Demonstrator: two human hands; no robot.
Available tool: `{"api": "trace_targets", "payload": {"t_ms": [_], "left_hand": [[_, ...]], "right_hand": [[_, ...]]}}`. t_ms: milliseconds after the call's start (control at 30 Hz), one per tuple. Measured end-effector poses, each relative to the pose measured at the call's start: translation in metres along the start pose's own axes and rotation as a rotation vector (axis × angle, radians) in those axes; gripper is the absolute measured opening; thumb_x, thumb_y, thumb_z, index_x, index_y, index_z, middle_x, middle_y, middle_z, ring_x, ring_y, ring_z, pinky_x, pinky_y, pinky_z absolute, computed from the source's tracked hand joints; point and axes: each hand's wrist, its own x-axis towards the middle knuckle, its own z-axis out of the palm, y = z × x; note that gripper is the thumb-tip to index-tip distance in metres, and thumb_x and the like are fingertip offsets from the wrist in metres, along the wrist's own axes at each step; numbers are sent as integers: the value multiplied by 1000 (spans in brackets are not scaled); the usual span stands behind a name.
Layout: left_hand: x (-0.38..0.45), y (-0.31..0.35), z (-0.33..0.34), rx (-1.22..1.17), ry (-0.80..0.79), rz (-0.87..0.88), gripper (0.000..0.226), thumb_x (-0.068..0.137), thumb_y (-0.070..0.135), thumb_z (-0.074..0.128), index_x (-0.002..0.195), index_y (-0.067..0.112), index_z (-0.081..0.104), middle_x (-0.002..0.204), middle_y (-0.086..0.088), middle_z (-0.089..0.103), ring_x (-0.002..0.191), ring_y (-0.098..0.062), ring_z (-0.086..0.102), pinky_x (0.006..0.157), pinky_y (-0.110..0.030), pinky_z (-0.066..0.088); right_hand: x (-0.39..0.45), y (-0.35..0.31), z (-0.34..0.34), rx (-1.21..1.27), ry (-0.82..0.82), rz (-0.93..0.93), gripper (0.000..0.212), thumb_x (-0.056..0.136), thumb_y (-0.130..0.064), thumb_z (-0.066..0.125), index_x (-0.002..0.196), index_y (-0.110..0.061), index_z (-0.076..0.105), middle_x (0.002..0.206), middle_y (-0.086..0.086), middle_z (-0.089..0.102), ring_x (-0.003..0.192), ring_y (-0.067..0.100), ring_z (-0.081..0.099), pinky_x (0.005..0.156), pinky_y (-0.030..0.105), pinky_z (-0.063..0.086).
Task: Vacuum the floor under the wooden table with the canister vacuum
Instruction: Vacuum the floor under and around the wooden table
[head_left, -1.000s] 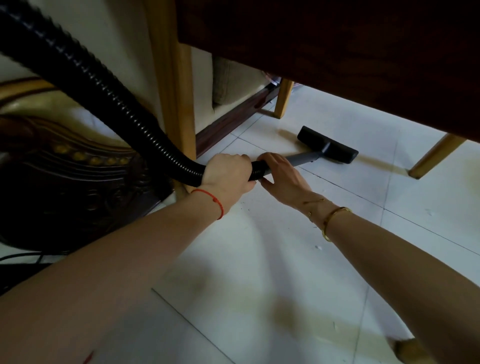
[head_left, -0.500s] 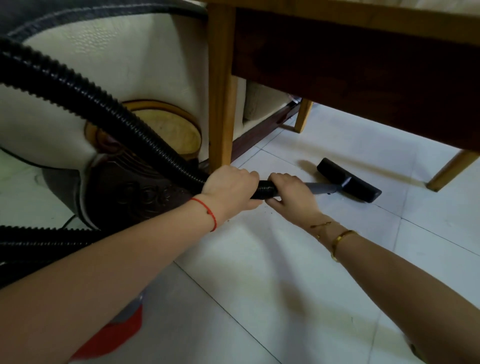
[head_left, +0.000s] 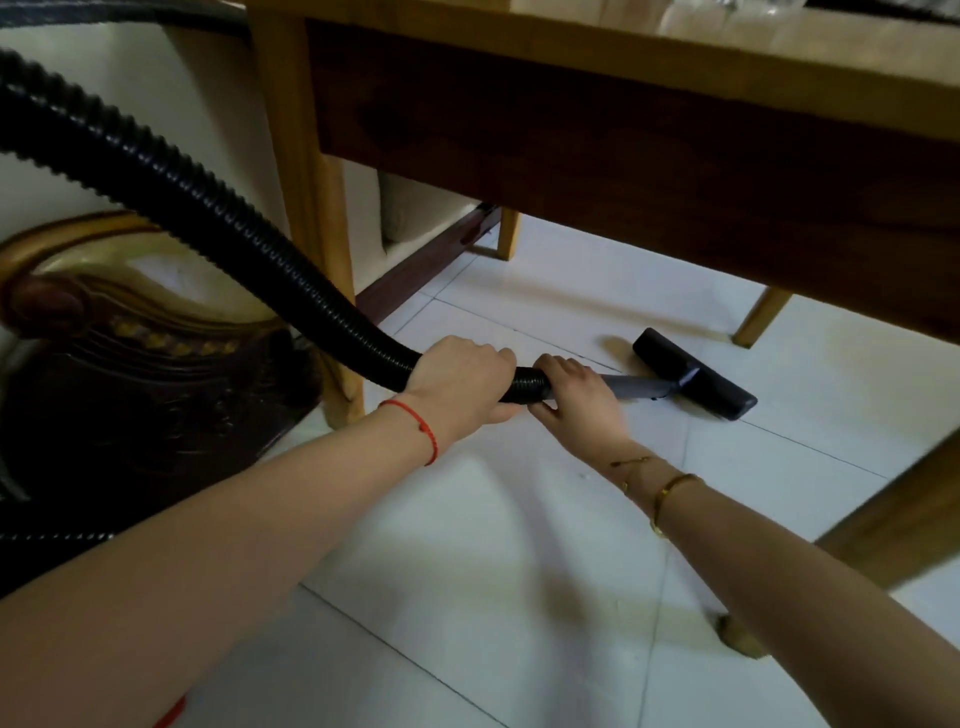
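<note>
Under the table's (head_left: 571, 130) near edge, both hands gripped the vacuum: left hand (head_left: 457, 384) wrapped around the hose (head_left: 208, 218), right hand (head_left: 576, 400) around the wand (head_left: 639, 387), nozzle (head_left: 693, 371) on the floor (head_left: 519, 545).

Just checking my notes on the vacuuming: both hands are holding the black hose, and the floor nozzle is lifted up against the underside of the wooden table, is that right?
Not quite. The head view shows the floor nozzle down on the white tiled floor below the wooden table, not lifted against it. The rest holds: the left hand and right hand both hold the black hose where it meets the wand.
</note>
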Motion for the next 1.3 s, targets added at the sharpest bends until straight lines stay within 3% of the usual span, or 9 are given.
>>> {"api": "trace_targets", "payload": {"t_ms": [200, 367, 533, 633, 733, 867, 1100, 1300], "left_hand": [[51, 44, 8, -36, 9, 22, 41, 94, 47, 44, 110, 11, 53, 98, -3, 65, 85, -23, 64, 64, -30, 34], [83, 78, 18, -105, -24, 4, 36, 94, 44, 48, 109, 11, 53, 98, -2, 64, 85, -23, 63, 63, -28, 33], [97, 94, 22, -168, -46, -12, 37, 93, 45, 50, 107, 11, 53, 93, -2, 63, 68, -21, 49, 61, -29, 33], [96, 90, 21, -169, -55, -18, 37, 93, 45, 51, 107, 11, 53, 91, -2, 63, 67, -20, 47, 61, -28, 33], [85, 79, 18, -134, -62, -20, 36, 93, 45, 50, 106, 11, 53, 87, -1, 60, 71, -22, 53, 62, -28, 34], [59, 54, 19, -41, -32, -22, 37, 94, 44, 47, 108, 10, 53, 98, -3, 65, 86, -23, 64, 64, -30, 34], [-2, 4, 10, 32, -56, -96, 36, 96, 43, 43, 112, 11, 52, 103, -4, 64, 89, -22, 64, 64, -30, 33], [-51, -35, 5, 74, -65, -167, 37, 95, 46, 45, 111, 13, 53, 97, -2, 63, 85, -20, 64, 61, -29, 35]], "right_hand": [[-17, 55, -6, -11, -35, 130, 22, 82, -14, 64, 100, -9, 53, 95, 7, 62, 89, 27, 56, 74, 32, 40], [-27, 92, -10, -66, -50, 192, 20, 86, -15, 62, 103, -9, 54, 98, 7, 62, 94, 27, 56, 72, 27, 35], [-31, 110, -11, -40, -74, 215, 20, 89, -17, 63, 106, -11, 55, 102, 6, 62, 96, 26, 56, 74, 32, 44], [-30, 109, -9, -29, -61, 204, 20, 89, -18, 62, 107, -12, 55, 102, 6, 61, 95, 25, 55, 71, 29, 41], [-26, 95, -5, -7, -35, 182, 19, 89, -17, 62, 105, -11, 54, 100, 6, 60, 93, 24, 53, 69, 27, 36], [-15, 64, 2, 49, -28, 136, 17, 88, -17, 61, 101, -10, 54, 96, 6, 59, 91, 26, 52, 67, 32, 41], [10, -12, 12, 112, -63, 59, 22, 88, -16, 60, 108, -12, 53, 105, 7, 59, 99, 26, 52, 74, 40, 46], [25, -71, 19, 187, -76, -67, 20, 87, -15, 61, 104, -9, 53, 103, 10, 60, 94, 28, 53, 71, 39, 45]]}}
